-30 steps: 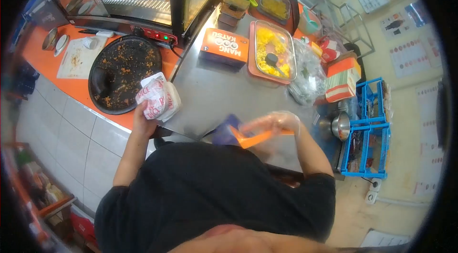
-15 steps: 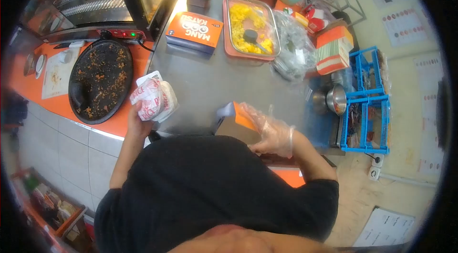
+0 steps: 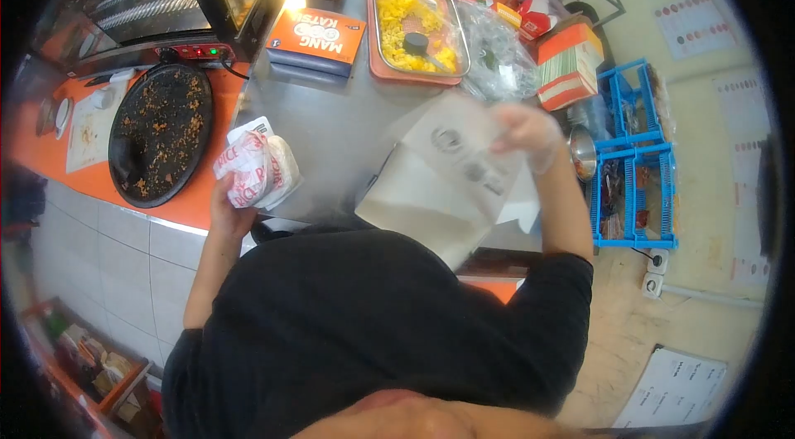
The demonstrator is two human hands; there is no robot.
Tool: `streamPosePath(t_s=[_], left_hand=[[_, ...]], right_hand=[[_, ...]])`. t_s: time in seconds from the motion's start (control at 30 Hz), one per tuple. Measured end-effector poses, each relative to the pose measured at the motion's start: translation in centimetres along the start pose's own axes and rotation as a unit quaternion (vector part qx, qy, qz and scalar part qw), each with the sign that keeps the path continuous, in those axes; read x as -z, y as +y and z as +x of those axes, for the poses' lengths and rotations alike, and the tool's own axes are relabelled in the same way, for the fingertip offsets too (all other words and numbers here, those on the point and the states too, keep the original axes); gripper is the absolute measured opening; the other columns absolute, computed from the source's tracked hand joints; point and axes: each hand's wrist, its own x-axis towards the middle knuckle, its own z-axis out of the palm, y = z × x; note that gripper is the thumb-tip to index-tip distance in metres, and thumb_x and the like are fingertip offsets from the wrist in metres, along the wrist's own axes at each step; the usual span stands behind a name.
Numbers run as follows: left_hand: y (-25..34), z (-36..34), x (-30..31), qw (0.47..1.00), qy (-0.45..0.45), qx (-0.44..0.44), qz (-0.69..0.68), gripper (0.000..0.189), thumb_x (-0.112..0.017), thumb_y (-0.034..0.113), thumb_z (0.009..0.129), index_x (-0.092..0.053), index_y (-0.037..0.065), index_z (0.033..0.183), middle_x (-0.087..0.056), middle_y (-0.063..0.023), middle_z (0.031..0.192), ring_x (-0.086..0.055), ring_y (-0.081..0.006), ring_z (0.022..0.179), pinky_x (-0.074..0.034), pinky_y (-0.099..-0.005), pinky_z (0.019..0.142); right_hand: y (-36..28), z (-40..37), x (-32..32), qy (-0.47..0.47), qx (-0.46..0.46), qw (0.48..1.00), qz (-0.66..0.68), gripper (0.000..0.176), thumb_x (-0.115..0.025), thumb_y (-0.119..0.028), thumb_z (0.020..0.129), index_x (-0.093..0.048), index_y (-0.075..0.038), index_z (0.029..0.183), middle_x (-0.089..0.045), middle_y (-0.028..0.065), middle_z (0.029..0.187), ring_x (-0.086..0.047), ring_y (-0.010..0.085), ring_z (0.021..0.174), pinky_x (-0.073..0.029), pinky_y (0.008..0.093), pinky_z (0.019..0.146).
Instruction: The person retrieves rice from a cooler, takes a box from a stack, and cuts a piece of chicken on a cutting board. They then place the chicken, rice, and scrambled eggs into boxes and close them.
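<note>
Red-lettered "RICE" packs (image 3: 244,172) sat gripped in our left hand (image 3: 225,211) beside the steel worktop (image 3: 319,128); our gloved right hand (image 3: 523,132) pinched white paper (image 3: 464,161), its print too blurred to read. Beyond stood an orange "MANG" box (image 3: 316,37); pale tiles (image 3: 108,265) covered the floor.

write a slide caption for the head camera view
Left hand holding RICE-printed wrapping, gloved right hand at a pale printed sheet, metal counter beyond.
</note>
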Motion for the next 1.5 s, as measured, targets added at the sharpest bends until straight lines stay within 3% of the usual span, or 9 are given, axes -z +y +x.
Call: streamPosePath(t_s=[0.1, 0.33, 0.4, 0.6, 0.8, 0.97, 1.13, 1.33, 1.5], left_hand=[[0.1, -0.5, -0.8, 1.0, 0.001, 0.015, -0.008, 0.067, -0.061, 0.042, 0.078, -0.042, 0.007, 0.132, -0.054, -0.0112, 0.125, -0.051, -0.0288, 0.116, -0.037, -0.0476, 0.101], [-0.2, -0.5, -1.4, 1.0, 0.01, 0.023, -0.001, 0.071, -0.06, 0.046, 0.078, -0.039, 0.007, 0.134, -0.051, -0.0128, 0.128, -0.049, -0.0301, 0.118, -0.037, -0.0478, 0.102], [-0.1, -0.4, -2.0, 0.999, 0.021, 0.025, 0.007, 0.068, -0.059, 0.044, 0.08, -0.039, 0.007, 0.134, -0.052, -0.0125, 0.126, -0.051, -0.0297, 0.117, -0.039, -0.0469, 0.101], [-1.1, -0.7, -4.2, 0.964, 0.03, 0.177, 0.199, 0.046, -0.053, 0.025, 0.087, -0.043, 0.006, 0.128, -0.056, -0.0134, 0.118, -0.056, -0.0238, 0.108, -0.043, -0.0431, 0.095], [-1.6, -0.8, -3.9, 0.957, -0.233, 0.175, -0.02, 0.08, -0.033, 0.068, 0.086, -0.029, 0.01, 0.141, -0.039, -0.0116, 0.139, -0.035, -0.0275, 0.13, -0.03, -0.0451, 0.106], [-0.6, 1.7, -6.0, 0.94, -0.159, 0.234, 0.189, 0.056, -0.057, 0.03, 0.087, -0.038, 0.006, 0.133, -0.052, -0.0131, 0.124, -0.051, -0.0247, 0.114, -0.039, -0.0398, 0.099], [-1.7, 5.4, -8.5, 0.903, -0.206, 0.276, 0.257, 0.046, -0.06, 0.008, 0.083, -0.043, 0.003, 0.125, -0.056, -0.0124, 0.116, -0.057, -0.0208, 0.102, -0.048, -0.0368, 0.086], [-2.0, 6.3, -7.5, 0.915, -0.157, 0.268, 0.257, 0.042, -0.06, 0.005, 0.082, -0.046, 0.0, 0.122, -0.058, -0.0122, 0.113, -0.058, -0.02, 0.101, -0.048, -0.0336, 0.086], [2.4, 6.3, -6.4, 0.916, -0.117, 0.199, 0.329, 0.039, -0.056, 0.007, 0.088, -0.046, -0.003, 0.124, -0.059, -0.0131, 0.112, -0.058, -0.0191, 0.099, -0.047, -0.032, 0.086]], right_hand=[[-2.9, -1.0, -4.1, 0.01, 0.141, 0.987, 0.078, 0.045, -0.069, -0.005, 0.071, -0.056, 0.004, 0.113, -0.064, 0.0096, 0.103, -0.06, 0.0154, 0.09, -0.047, 0.0295, 0.084], [-0.4, 4.7, -3.1, 0.096, -0.084, 0.962, -0.24, 0.039, -0.063, -0.007, 0.08, -0.055, -0.004, 0.118, -0.063, 0.0073, 0.108, -0.058, 0.0149, 0.1, -0.044, 0.0299, 0.09], [-0.6, 6.4, -4.5, 0.311, -0.007, 0.729, -0.609, 0.046, -0.064, -0.007, 0.077, -0.053, -0.007, 0.122, -0.06, 0.0123, 0.115, -0.057, 0.0234, 0.106, -0.044, 0.0337, 0.093], [-0.1, 13.5, -20.3, 0.164, 0.252, 0.75, -0.59, 0.073, -0.073, -0.032, 0.07, -0.043, -0.007, 0.133, -0.044, 0.0225, 0.133, -0.046, 0.0346, 0.121, -0.034, 0.0415, 0.104], [-0.6, 15.8, -20.5, 0.18, 0.265, 0.851, -0.417, 0.075, -0.078, -0.029, 0.064, -0.048, -0.004, 0.128, -0.052, 0.0174, 0.125, -0.051, 0.0287, 0.116, -0.039, 0.04, 0.1], [-2.4, 10.4, -14.6, 0.199, 0.293, 0.935, -0.008, 0.079, -0.083, -0.02, 0.058, -0.05, -0.004, 0.127, -0.056, 0.0074, 0.12, -0.051, 0.0164, 0.111, -0.04, 0.0319, 0.096], [4.4, 7.4, -3.7, 0.248, 0.096, 0.94, -0.213, 0.071, -0.08, -0.028, 0.066, -0.051, -0.009, 0.128, -0.055, 0.0073, 0.121, -0.051, 0.0179, 0.113, -0.039, 0.0315, 0.098], [9.3, 10.5, -7.3, 0.32, -0.016, 0.631, -0.706, 0.061, -0.065, -0.03, 0.077, -0.044, -0.018, 0.133, -0.047, 0.0144, 0.132, -0.051, 0.0345, 0.114, -0.042, 0.0431, 0.096], [5.4, 15.4, -17.7, 0.393, 0.123, 0.907, -0.088, 0.062, -0.068, -0.032, 0.081, -0.04, -0.018, 0.135, -0.051, 0.016, 0.116, -0.054, 0.0269, 0.105, -0.048, 0.0405, 0.086]])
